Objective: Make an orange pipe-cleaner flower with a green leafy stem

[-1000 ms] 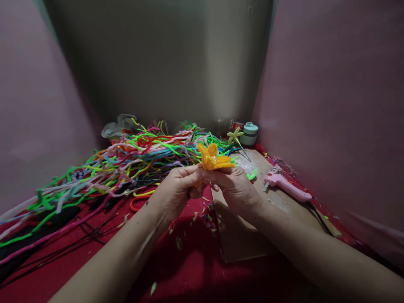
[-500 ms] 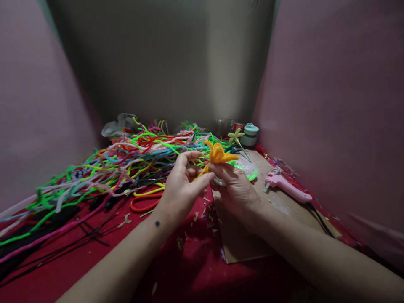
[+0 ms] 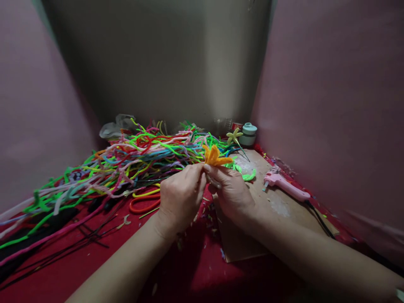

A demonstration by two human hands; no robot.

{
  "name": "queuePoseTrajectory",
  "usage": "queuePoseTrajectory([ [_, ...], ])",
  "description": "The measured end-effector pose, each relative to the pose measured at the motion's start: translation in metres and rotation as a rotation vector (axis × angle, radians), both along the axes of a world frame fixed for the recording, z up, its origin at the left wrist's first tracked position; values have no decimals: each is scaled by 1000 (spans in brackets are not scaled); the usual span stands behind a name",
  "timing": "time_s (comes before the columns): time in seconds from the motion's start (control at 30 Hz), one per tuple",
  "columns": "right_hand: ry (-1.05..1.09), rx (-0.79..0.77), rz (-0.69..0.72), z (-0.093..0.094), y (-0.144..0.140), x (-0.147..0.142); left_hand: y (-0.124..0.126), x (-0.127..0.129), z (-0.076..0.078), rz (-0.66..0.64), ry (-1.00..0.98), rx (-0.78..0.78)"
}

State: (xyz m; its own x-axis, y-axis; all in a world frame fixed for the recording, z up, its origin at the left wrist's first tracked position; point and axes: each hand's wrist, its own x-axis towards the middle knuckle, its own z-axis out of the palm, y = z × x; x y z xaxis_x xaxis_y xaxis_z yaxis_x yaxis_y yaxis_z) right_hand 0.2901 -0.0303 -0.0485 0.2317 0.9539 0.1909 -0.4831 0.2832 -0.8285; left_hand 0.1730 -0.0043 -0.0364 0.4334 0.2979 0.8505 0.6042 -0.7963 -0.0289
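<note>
An orange pipe-cleaner flower point(image 3: 215, 156) points its petals upward above my two hands, near the middle of the view. My right hand point(image 3: 234, 187) pinches its base between thumb and fingers. My left hand point(image 3: 184, 191) is closed against the same base, its back turned to me, so its fingertips and the flower's lower end are hidden. Just behind the right hand lie curled bright green pipe cleaners point(image 3: 248, 175) on a brown board point(image 3: 240, 248). A pale yellow flower point(image 3: 234, 136) on a thin dark stem stands beyond them.
A big heap of coloured pipe cleaners point(image 3: 151, 147) spreads across the left and back. On the board's right rests a pink glue gun point(image 3: 288, 187) with a black cord. Behind it stands a pale green jar point(image 3: 248, 134). Scraps litter the red cloth point(image 3: 176, 273); pink walls flank both sides.
My left hand has rolled over from an open-looking thumb-up grip to a closed one with its back showing. The orange flower has turned, its petals now pointing more upward.
</note>
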Motion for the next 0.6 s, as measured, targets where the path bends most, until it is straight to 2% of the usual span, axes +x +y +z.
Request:
queuePoseTrajectory([
  [0.1,-19,59,10,1,-1,0,-3,-1,4,-106,-119,-209],
  [0.33,-45,131,161,6,1,8,-10,-1,16,-378,-523,-850],
  [0.43,-16,125,191,7,1,11,-12,0,21,-477,-622,-1003],
  [0.6,52,60,247,9,2,13,-13,0,24,-590,-717,-1169],
])
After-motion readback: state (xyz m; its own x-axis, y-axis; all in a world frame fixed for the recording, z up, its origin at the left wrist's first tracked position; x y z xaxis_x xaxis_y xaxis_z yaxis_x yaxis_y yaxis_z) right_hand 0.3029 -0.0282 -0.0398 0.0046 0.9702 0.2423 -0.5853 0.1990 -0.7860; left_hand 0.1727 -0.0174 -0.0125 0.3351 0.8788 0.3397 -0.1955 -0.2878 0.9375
